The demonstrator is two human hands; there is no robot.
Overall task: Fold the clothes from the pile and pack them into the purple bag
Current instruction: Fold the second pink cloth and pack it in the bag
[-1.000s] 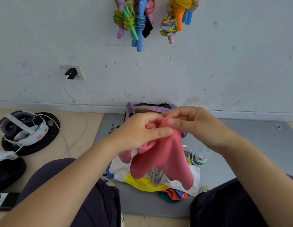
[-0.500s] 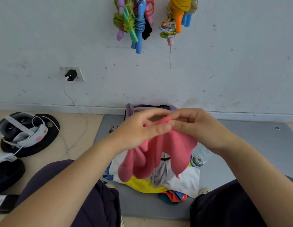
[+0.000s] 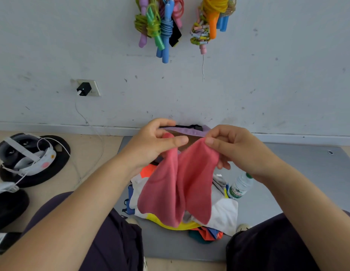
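Observation:
A pink cloth (image 3: pixel 178 184) hangs in the air between my hands, drooping in two lobes. My left hand (image 3: pixel 154 145) pinches its left top corner and my right hand (image 3: pixel 234 149) pinches its right top corner. Below it lies the pile of clothes (image 3: pixel 219 214), white, yellow, orange and blue, on a grey mat (image 3: pixel 299 169). The purple bag (image 3: pixel 187 131) stands behind my hands against the wall; only its purple rim and black zip show.
A plastic water bottle (image 3: pixel 239 185) lies right of the pile. A headset (image 3: pixel 27 155) on black discs with a charging cable sits on the floor at left. Skipping ropes (image 3: pixel 162 26) hang on the wall. My dark-trousered legs frame the mat.
My hands have drawn apart, spreading the pink cloth's top edge wider. The cloth has opened from a bunched shape into two hanging lobes.

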